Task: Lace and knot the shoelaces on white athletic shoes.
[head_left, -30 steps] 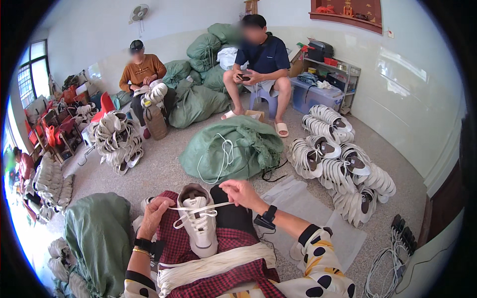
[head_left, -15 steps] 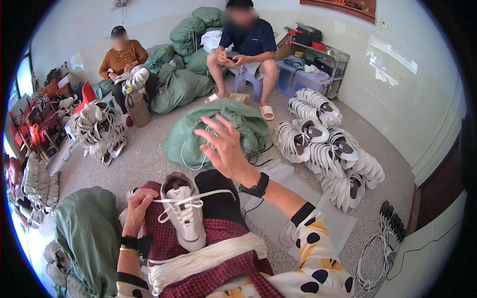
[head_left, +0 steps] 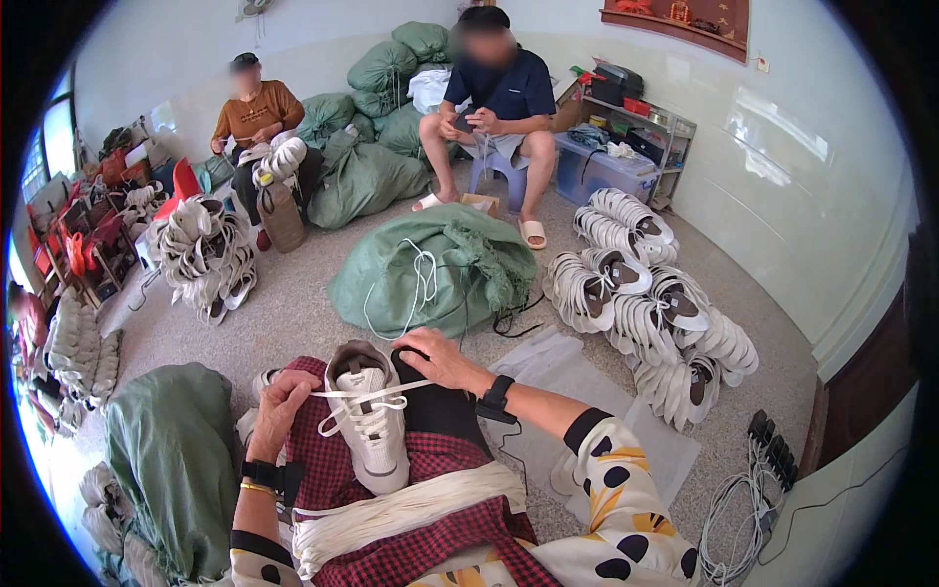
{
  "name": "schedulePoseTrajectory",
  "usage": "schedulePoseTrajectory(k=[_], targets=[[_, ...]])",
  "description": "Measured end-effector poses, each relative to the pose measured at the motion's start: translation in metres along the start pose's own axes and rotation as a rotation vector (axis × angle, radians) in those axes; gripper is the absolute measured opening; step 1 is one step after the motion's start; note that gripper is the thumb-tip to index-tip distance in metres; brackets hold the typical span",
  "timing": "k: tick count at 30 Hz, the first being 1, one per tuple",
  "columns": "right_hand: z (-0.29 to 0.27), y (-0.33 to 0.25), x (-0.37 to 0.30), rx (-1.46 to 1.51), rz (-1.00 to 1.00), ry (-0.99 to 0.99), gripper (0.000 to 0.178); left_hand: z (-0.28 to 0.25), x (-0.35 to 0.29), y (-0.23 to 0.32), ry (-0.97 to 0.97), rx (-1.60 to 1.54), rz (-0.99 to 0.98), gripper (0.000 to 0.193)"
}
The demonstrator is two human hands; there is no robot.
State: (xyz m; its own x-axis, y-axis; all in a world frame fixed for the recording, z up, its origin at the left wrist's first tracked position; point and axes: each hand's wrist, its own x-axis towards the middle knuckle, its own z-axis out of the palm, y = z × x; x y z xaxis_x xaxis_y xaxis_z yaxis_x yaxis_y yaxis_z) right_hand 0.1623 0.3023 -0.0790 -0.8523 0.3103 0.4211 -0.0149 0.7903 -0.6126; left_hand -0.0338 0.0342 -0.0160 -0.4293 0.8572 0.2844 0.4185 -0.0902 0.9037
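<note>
A white and beige sneaker [head_left: 377, 455] rests on my lap, its toe toward me and its brown-lined opening away. White laces [head_left: 372, 416] criss-cross its tongue, with a loop on the left. My left hand [head_left: 279, 411] is closed, pinching a lace between thumb and fingers left of the shoe. My right hand [head_left: 445, 360] is low beside the shoe's opening, fingers stretched leftward and partly apart. A lace runs under its palm edge; whether it touches the lace is hidden. A bundle of cream laces [head_left: 411, 514] lies across the red-and-black checked cloth [head_left: 440, 550] on my lap.
A green sack [head_left: 430, 284] with white cord sits ahead. Stacked shoes [head_left: 655, 303] stand to the right, another pile [head_left: 201, 259] to the left. A second green sack [head_left: 171, 460] is near my left arm. Two people sit beyond. Cables [head_left: 743, 499] lie at the lower right.
My right hand has come down from its raised, spread pose above the sack to beside the shoe. My left hand stays pinched on the lace. The view has shifted slightly.
</note>
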Motion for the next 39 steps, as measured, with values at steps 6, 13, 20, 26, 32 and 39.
schedulePoseTrajectory(k=[6,13,20,26,32,39], targets=[[-0.001,-0.002,-0.001,0.003,0.002,-0.001,0.037,0.001,-0.002,0.003,0.007,-0.003,0.003,0.022],[0.002,-0.003,0.001,0.024,-0.046,0.010,0.036,-0.003,-0.002,-0.004,0.017,0.047,0.026,0.020],[0.000,-0.001,-0.002,0.011,-0.042,0.058,0.032,0.002,-0.002,0.005,-0.004,0.028,-0.008,0.018],[0.006,-0.002,0.000,-0.012,-0.008,0.038,0.033,-0.002,-0.004,-0.005,0.009,0.035,-0.003,0.019],[-0.001,-0.013,-0.003,-0.027,0.029,0.031,0.032,0.000,-0.002,-0.002,0.016,-0.044,-0.004,0.019],[0.002,-0.004,-0.001,0.012,0.015,0.032,0.034,0.002,0.000,0.001,0.009,0.045,0.030,0.021]])
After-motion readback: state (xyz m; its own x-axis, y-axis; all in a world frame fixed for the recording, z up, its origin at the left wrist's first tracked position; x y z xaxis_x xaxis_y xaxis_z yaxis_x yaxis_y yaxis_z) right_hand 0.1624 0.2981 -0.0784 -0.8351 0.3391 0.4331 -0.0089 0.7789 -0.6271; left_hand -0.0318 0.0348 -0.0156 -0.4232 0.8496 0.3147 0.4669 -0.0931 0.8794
